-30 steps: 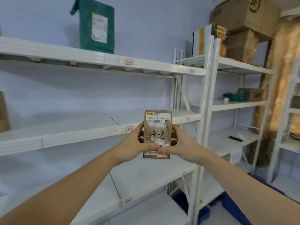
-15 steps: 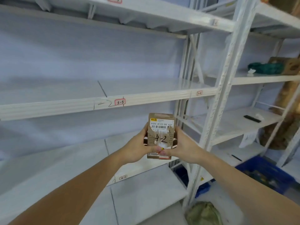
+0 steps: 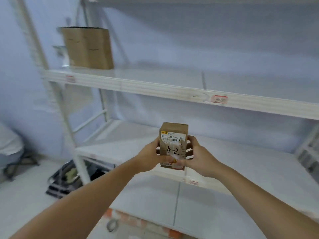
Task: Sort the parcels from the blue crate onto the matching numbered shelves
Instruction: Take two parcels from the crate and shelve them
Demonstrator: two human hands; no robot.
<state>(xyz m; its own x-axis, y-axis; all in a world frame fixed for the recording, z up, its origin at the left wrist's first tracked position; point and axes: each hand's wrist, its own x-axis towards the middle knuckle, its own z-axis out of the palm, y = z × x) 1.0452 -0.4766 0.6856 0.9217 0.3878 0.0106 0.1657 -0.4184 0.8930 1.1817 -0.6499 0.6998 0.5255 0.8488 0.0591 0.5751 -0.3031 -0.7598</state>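
A small brown cardboard parcel (image 3: 173, 145) stands upright in front of me, with a barcode label on top and "4-2" handwritten on its face. My left hand (image 3: 149, 156) grips its left side and my right hand (image 3: 198, 156) grips its right side, thumbs on the front near the bottom. The parcel is held in the air in front of the white shelf rack (image 3: 155, 87). Red-bordered number tags (image 3: 218, 98) sit on the shelf edges; their numbers are too blurred to read. The blue crate is out of view.
A larger brown box (image 3: 88, 48) stands on the upper shelf at the left. A white upright post (image 3: 57, 94) marks the rack's left end. On the floor at lower left lies a dark crate (image 3: 63, 180) with items. A folding stool (image 3: 13, 163) stands far left.
My view has swung left and down along the rack; the right-hand rack and blue crate have left the frame. Both hands still hold the parcel the same way.
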